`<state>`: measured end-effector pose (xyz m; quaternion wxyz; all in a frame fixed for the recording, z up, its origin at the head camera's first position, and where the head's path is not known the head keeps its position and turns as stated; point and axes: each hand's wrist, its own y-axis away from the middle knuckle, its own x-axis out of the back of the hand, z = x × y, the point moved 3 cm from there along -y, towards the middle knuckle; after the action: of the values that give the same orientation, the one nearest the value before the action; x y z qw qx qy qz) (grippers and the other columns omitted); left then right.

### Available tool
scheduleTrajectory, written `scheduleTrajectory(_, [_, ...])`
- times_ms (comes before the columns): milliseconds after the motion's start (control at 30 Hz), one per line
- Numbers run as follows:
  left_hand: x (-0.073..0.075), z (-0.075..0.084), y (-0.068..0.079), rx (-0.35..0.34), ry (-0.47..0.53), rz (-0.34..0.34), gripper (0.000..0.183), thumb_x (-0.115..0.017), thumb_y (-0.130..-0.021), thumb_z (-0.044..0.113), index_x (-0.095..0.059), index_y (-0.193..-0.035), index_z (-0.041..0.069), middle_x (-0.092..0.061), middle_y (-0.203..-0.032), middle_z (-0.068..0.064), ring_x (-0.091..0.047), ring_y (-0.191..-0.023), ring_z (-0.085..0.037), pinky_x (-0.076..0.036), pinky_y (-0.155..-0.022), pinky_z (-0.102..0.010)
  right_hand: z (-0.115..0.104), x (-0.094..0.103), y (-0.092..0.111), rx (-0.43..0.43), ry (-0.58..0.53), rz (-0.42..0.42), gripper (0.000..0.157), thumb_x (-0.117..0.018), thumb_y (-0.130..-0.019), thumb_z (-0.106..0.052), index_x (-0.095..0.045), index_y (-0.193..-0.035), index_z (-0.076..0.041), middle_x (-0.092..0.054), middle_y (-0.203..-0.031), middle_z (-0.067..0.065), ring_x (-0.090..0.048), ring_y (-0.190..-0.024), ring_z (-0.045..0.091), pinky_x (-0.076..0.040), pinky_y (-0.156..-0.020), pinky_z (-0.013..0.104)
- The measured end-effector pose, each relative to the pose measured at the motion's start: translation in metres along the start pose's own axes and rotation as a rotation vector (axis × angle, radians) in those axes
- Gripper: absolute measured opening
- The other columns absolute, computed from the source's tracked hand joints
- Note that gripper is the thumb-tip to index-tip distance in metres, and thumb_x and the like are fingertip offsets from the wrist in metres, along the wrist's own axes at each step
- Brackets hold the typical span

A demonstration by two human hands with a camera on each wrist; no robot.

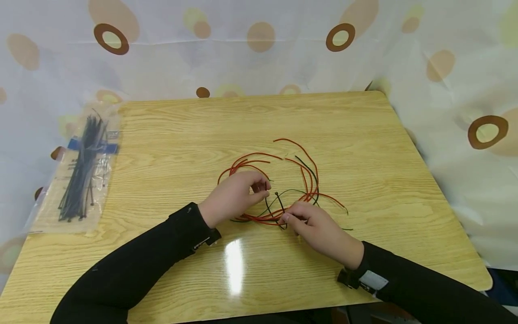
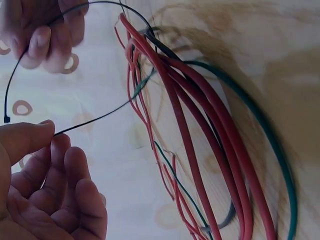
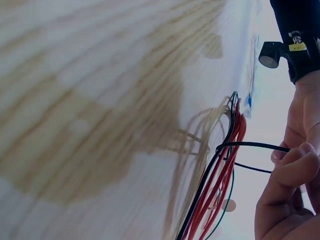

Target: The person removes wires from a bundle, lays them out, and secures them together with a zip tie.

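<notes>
A loose coil of red wires (image 1: 263, 219), with some black and green wire (image 2: 272, 135) among them, lies on the table. A black cable tie (image 2: 95, 119) passes around the near side of the bundle, with both ends up. My left hand (image 1: 238, 193) pinches one end between thumb and forefinger, above the coil. My right hand (image 1: 319, 227) pinches the tie's other part, a little below its small head (image 1: 277, 193). In the right wrist view the tie (image 3: 255, 144) bends around the wires toward my right hand's fingers.
A clear plastic bag (image 1: 101, 189) of black cable ties (image 1: 82, 166) lies at the table's left edge. Cut wire ends (image 1: 341, 204) stick out on the coil's right. A patterned sheet (image 1: 243, 58) hangs behind the wooden table (image 1: 182, 130).
</notes>
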<state>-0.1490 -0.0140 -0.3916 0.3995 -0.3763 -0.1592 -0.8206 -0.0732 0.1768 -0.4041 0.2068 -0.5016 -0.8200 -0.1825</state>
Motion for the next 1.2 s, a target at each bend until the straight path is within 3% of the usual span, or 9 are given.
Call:
scheduleTrajectory(167, [-0.001,0.005,0.001,-0.039,-0.028,0.019,0.014,-0.065,-0.095,0.022,-0.075,-0.101,0.014,-0.069,-0.089,0.008,-0.058,-0.082,-0.001,-0.054,-0.072,-0.027,-0.001,-0.002,-0.008,-0.05,-0.133,-0.024,0.024,-0.049,-0.104,-0.017,-0.067,-0.096,-0.004,-0.06,-0.076,0.017,-0.05,-0.051,0.019,-0.044,-0.042,0.024])
scheduleTrajectory(300, [-0.002,0.009,0.001,-0.072,-0.127,0.04,0.017,-0.063,-0.096,0.023,-0.075,-0.105,0.014,-0.071,-0.092,0.006,-0.059,-0.085,-0.004,-0.054,-0.071,-0.027,-0.004,-0.003,-0.012,-0.068,-0.208,-0.025,0.03,-0.044,-0.106,-0.016,-0.066,-0.093,0.001,-0.061,-0.08,0.02,-0.053,-0.059,0.029,-0.044,-0.043,0.026])
scheduleTrajectory(467, [-0.003,0.012,0.002,-0.107,-0.191,0.077,0.015,-0.062,-0.097,0.022,-0.074,-0.102,0.014,-0.07,-0.086,0.008,-0.055,-0.071,-0.004,-0.05,-0.059,-0.025,-0.006,-0.002,-0.016,-0.087,-0.264,-0.011,0.036,-0.04,-0.107,-0.016,-0.064,-0.092,0.005,-0.061,-0.086,0.023,-0.054,-0.064,0.034,-0.044,-0.044,0.029])
scheduleTrajectory(567, [-0.003,0.013,0.002,-0.12,-0.197,0.092,0.015,-0.061,-0.097,0.021,-0.074,-0.102,0.015,-0.069,-0.084,0.009,-0.053,-0.066,-0.003,-0.048,-0.056,-0.024,-0.008,-0.001,-0.017,-0.078,-0.267,-0.004,0.037,-0.039,-0.107,-0.017,-0.063,-0.091,0.006,-0.061,-0.084,0.022,-0.054,-0.062,0.031,-0.044,-0.044,0.031])
scheduleTrajectory(867, [-0.003,0.015,0.003,-0.165,-0.24,0.099,0.016,-0.062,-0.097,0.019,-0.073,-0.105,0.013,-0.072,-0.09,0.005,-0.06,-0.076,-0.006,-0.053,-0.067,-0.027,-0.011,-0.002,-0.018,-0.069,-0.3,-0.001,0.036,-0.04,-0.107,-0.018,-0.063,-0.089,0.002,-0.059,-0.082,0.024,-0.054,-0.062,0.037,-0.044,-0.043,0.037])
scheduleTrajectory(1200, [-0.005,0.012,0.004,-0.16,-0.297,0.147,0.017,-0.055,-0.101,0.022,-0.068,-0.11,0.017,-0.07,-0.082,0.006,-0.054,-0.063,-0.003,-0.05,-0.053,-0.024,-0.01,-0.002,-0.019,-0.059,-0.292,0.014,0.036,-0.038,-0.107,-0.014,-0.064,-0.087,0.001,-0.059,-0.073,0.02,-0.053,-0.055,0.029,-0.043,-0.039,0.037])
